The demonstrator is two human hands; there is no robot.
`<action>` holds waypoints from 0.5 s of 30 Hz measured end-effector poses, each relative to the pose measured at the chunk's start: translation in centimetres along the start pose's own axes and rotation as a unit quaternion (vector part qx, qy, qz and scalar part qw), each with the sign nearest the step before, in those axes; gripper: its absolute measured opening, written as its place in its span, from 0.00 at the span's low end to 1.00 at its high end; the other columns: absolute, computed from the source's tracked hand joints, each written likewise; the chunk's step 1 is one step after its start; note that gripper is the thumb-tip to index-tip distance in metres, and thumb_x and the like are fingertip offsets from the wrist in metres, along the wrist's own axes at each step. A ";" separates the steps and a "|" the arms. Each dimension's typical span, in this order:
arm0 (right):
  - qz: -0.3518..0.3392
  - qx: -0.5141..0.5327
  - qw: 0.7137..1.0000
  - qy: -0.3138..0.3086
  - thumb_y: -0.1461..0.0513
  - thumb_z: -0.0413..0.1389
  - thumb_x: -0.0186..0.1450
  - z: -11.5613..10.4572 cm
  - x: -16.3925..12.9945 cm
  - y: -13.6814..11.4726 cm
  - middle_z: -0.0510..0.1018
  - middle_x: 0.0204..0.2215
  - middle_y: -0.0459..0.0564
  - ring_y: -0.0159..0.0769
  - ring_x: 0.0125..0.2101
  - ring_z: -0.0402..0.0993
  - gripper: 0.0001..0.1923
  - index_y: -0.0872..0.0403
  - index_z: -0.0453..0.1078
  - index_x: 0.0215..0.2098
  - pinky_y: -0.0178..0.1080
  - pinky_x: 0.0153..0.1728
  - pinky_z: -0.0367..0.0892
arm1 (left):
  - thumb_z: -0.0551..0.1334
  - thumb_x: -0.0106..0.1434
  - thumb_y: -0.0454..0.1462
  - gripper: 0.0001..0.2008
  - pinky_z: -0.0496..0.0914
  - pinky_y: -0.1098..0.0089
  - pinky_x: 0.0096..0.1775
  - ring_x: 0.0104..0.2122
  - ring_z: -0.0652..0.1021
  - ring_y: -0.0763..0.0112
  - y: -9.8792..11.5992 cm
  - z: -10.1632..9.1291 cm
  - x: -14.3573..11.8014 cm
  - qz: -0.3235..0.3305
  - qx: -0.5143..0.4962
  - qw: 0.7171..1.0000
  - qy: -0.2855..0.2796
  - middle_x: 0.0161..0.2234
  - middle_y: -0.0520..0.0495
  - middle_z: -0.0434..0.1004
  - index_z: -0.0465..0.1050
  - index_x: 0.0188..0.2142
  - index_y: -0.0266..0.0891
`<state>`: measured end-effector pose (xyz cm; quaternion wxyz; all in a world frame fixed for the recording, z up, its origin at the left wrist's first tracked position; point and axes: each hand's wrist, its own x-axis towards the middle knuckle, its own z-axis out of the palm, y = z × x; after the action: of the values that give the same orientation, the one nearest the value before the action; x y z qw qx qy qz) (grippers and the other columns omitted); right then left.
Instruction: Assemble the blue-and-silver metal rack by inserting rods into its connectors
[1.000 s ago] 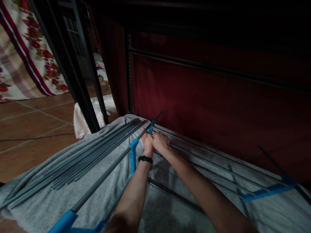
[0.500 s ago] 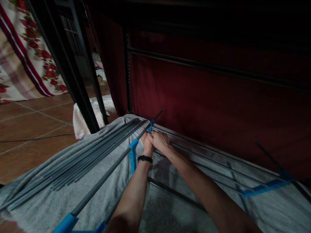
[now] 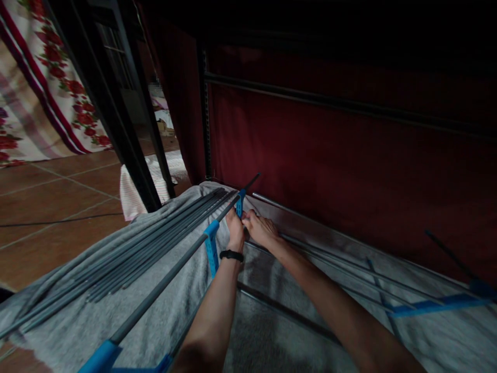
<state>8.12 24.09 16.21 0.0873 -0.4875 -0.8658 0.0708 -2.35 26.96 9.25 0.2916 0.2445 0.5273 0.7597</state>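
Note:
My left hand (image 3: 235, 230), with a dark band at the wrist, is closed around a blue plastic bracket (image 3: 239, 204) on a long grey tube (image 3: 165, 285). Close beside it, my right hand (image 3: 261, 228) is closed with its fingertips at the bracket. A thin metal tube (image 3: 330, 255) runs out from under that hand toward a blue slotted bar (image 3: 427, 305) at the right; its near end is hidden by the fingers. Another metal tube (image 3: 285, 208) ends loose just behind my right hand. A second blue bracket (image 3: 212, 251) sits lower on the grey tube.
Several loose grey tubes (image 3: 155, 243) lie side by side on a grey blanket (image 3: 163, 311) at the left. Dark metal posts (image 3: 112, 119) rise at the left, and a dark red curtain (image 3: 330, 155) hangs behind. A cable (image 3: 58, 223) crosses the tiled floor.
My right hand has shifted slightly right, apart from the left hand it overlapped. The rear metal tube's near end now shows loose, and the blue slotted bar has swung a little to the right.

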 end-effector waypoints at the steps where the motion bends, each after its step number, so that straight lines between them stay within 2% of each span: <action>1: -0.004 0.011 1.000 0.001 0.55 0.42 0.76 0.1 0.0 0.1 0.83 0.44 0.56 0.42 0.45 0.79 0.17 0.52 0.66 0.56 0.40 0.43 0.66 | 0.46 0.69 0.57 0.25 0.68 0.70 0.30 0.24 0.69 0.71 -0.1 -0.2 -0.1 -0.002 -0.011 1.000 -0.011 0.23 0.52 0.65 0.61 0.26 0.44; 3: -0.027 0.038 0.999 0.005 0.58 0.44 0.75 0.3 0.0 0.5 0.82 0.47 0.55 0.41 0.47 0.78 0.15 0.52 0.68 0.53 0.40 0.46 0.66 | 0.46 0.70 0.55 0.24 0.67 0.70 0.30 0.24 0.68 0.71 -0.2 -0.5 -0.2 0.000 -0.023 0.999 -0.025 0.23 0.52 0.65 0.61 0.25 0.44; 7: -0.069 0.077 0.994 0.026 0.64 0.48 0.73 0.9 0.3 1.3 0.80 0.51 0.54 0.38 0.52 0.75 0.12 0.53 0.70 0.51 0.37 0.51 0.64 | 0.49 0.70 0.51 0.20 0.66 0.70 0.31 0.25 0.68 0.71 -0.1 -1.0 -0.3 0.012 0.004 1.000 -0.017 0.24 0.52 0.66 0.63 0.26 0.44; 10: -0.072 0.088 0.993 0.038 0.65 0.50 0.72 1.2 0.6 1.6 0.79 0.51 0.55 0.38 0.52 0.74 0.13 0.54 0.71 0.52 0.37 0.52 0.64 | 0.49 0.70 0.50 0.22 0.65 0.69 0.31 0.24 0.68 0.70 0.0 -0.9 -0.4 -0.009 0.043 0.999 -0.027 0.23 0.50 0.67 0.65 0.25 0.43; 15: -0.055 0.097 0.993 0.039 0.65 0.52 0.71 1.4 0.8 1.8 0.80 0.49 0.54 0.39 0.50 0.76 0.10 0.53 0.73 0.48 0.37 0.51 0.65 | 0.48 0.70 0.54 0.25 0.63 0.68 0.28 0.23 0.67 0.70 -0.6 -0.9 -0.7 -0.038 0.087 0.995 -0.018 0.21 0.51 0.64 0.61 0.22 0.43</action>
<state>8.92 25.64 14.59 0.1715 -0.4307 -0.8763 0.1310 -2.39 26.02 8.33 0.3075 0.2622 0.5948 0.6949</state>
